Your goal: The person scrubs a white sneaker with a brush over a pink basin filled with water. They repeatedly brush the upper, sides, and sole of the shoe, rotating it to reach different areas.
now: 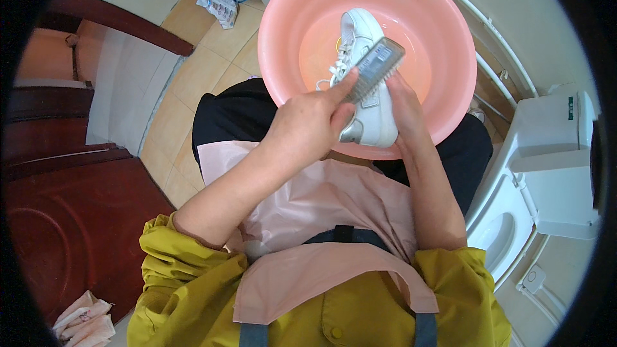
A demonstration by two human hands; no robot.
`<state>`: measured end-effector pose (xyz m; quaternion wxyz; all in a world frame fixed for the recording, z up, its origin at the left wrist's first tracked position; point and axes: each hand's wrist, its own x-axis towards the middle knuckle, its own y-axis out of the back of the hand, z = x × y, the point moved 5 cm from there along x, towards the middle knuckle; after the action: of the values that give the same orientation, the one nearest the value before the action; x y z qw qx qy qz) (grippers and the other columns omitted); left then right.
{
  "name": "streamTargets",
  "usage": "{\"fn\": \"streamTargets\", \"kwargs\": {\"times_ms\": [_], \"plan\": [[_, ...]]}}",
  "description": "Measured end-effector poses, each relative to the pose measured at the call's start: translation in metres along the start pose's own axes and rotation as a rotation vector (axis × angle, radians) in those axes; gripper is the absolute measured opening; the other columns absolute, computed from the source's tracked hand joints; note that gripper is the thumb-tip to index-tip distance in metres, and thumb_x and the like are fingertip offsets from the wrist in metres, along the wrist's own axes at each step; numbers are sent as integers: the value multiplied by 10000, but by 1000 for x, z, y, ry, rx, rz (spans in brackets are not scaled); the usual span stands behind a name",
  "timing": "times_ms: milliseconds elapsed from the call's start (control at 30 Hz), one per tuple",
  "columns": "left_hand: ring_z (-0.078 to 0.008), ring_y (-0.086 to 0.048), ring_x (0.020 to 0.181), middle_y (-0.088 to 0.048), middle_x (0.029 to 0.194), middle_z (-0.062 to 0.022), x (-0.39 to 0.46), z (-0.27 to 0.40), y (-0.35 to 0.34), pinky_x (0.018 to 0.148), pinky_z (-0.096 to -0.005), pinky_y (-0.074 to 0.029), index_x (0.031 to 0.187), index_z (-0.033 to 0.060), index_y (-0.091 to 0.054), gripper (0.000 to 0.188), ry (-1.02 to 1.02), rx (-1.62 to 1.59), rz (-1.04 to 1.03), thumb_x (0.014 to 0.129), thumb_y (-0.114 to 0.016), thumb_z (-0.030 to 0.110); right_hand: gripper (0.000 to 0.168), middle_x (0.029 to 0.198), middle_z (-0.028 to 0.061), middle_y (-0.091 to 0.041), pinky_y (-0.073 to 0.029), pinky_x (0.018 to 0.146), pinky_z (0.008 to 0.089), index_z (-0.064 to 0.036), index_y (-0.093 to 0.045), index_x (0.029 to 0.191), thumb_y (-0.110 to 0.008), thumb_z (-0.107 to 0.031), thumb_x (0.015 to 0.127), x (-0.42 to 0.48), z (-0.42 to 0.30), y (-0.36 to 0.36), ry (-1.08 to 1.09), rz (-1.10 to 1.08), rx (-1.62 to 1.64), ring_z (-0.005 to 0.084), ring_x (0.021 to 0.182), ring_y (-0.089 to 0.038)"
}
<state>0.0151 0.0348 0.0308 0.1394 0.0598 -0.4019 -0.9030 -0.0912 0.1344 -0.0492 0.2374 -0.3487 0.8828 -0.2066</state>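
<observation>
A white lace-up sneaker (365,33) is tilted over a large pink plastic basin (279,24), its laces hanging on the left side. My left hand (308,118) grips a clear-bodied scrub brush (378,60) with an index finger along its back; the brush lies across the shoe's side. Bristles show along its lower right edge. My right hand (406,103) holds the shoe from the right, near the sole, with its fingers partly hidden behind it. Shallow water appears to lie in the basin. A pink apron (328,193) covers my lap.
On the right stand a white toilet (506,226) and white wall pipes (501,48). Plastic packets (219,5) lie on the tiled floor (193,89) at the upper left. A dark red wooden door (82,226) is at left, with a pink cloth (86,320) near the lower corner.
</observation>
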Motion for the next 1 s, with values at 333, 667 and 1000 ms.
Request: {"fn": "streamTargets", "kwargs": {"times_ms": [333,667,1000], "plan": [[-368,-607,690,-610,740,-213,13,0,16,648,-444,-493,1255,80,-497,426,-67,192,49,843,-557,166,470,1064,64,-584,-444,795,230,-4,-390,1345,-491,-186,923,-9,-7,-2,72,107,-360,91,920,-542],[-118,-502,493,-557,636,-47,68,-56,58,473,-269,-408,1250,86,-529,399,202,-5,126,902,-527,281,436,1074,95,-588,-468,794,253,19,-412,1313,-436,-182,927,-13,-11,-2,13,-34,-142,121,915,-577],[-54,-370,403,-422,579,23,19,-41,-7,378,-217,-321,1235,73,-508,359,466,-756,-177,948,-463,284,430,1110,156,-589,-517,803,399,-1,-470,1219,-339,-303,943,10,-5,30,23,45,426,254,964,-604]]}}
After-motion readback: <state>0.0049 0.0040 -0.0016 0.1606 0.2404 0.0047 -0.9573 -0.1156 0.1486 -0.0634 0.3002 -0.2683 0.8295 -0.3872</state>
